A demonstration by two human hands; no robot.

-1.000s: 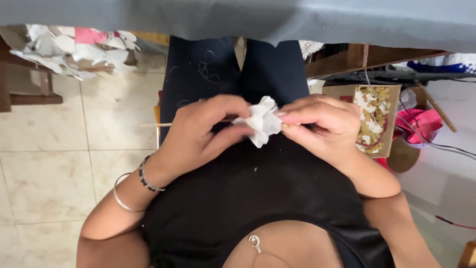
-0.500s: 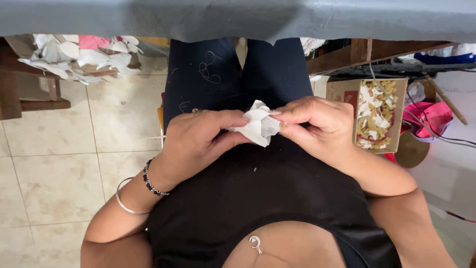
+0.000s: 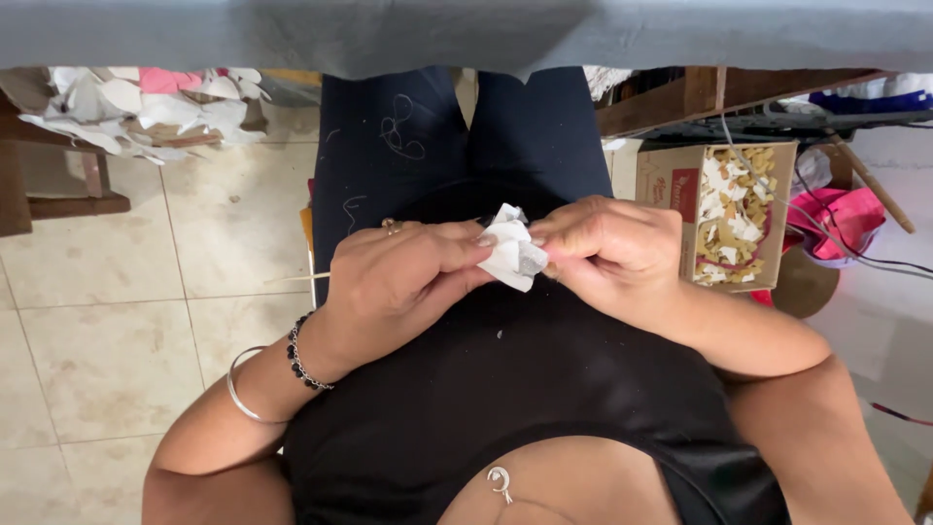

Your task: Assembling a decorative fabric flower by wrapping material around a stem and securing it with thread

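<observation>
Over my lap, both hands pinch a small crumpled white piece of paper or fabric (image 3: 511, 251). My left hand (image 3: 398, 277) grips its left side with fingertips and thumb; a ring shows on one finger, bracelets on the wrist. From the right, my right hand (image 3: 612, 255) closes its fingers on the other edge. The piece is folded and partly hidden between the fingertips. I sit in dark trousers and a black top.
A grey table edge (image 3: 466, 34) runs across the top. An open cardboard box (image 3: 724, 214) with white and tan scraps stands at the right, beside pink cloth (image 3: 846, 219) and cables. A heap of white scraps (image 3: 146, 102) lies at the upper left above the tiled floor (image 3: 117, 321).
The white piece has been squeezed smaller and folded tighter between the fingertips. Both hands have drawn slightly closer together and stay over my lap.
</observation>
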